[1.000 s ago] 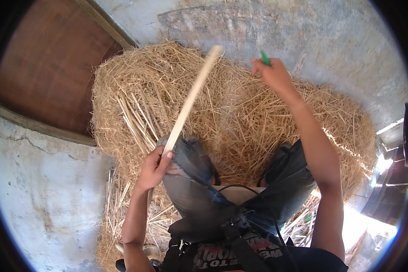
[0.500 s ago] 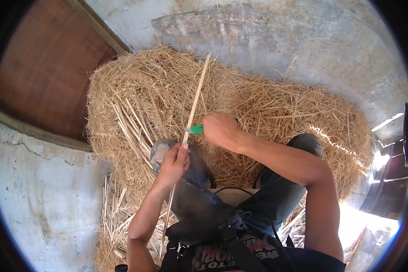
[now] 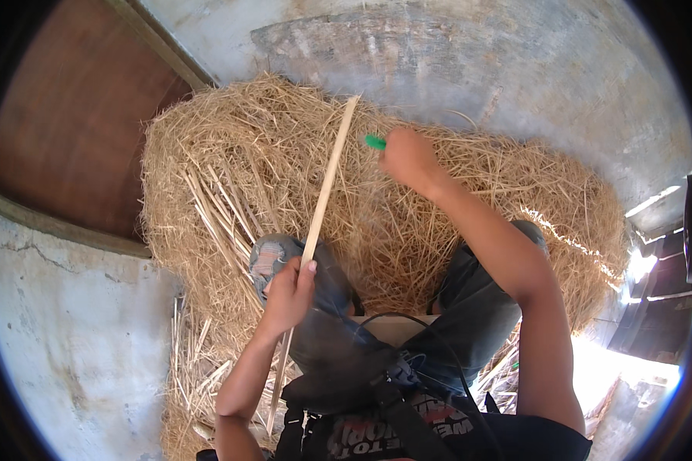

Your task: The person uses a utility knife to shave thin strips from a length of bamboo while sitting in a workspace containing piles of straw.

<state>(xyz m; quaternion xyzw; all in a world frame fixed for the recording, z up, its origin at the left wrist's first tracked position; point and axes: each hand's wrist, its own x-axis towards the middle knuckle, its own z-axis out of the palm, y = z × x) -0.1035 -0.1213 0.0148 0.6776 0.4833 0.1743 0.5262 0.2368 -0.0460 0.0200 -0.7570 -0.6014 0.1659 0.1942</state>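
The left hand [image 3: 288, 296] is clenched around a long pale stick [image 3: 327, 188], thin and flat like a split cane strip, which rises from beside the person's knee across the straw heap [image 3: 231, 177]. The straw is dry, coarse and tangled. The right hand [image 3: 409, 157] grips a small green tool [image 3: 375, 142], probably a knife handle, just right of the stick's upper end; working the strip looks under way, calling for a steady hold.

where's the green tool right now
In the head view, the green tool sticks out of the right hand, upper middle, over the straw pile, just right of the stick's top end.
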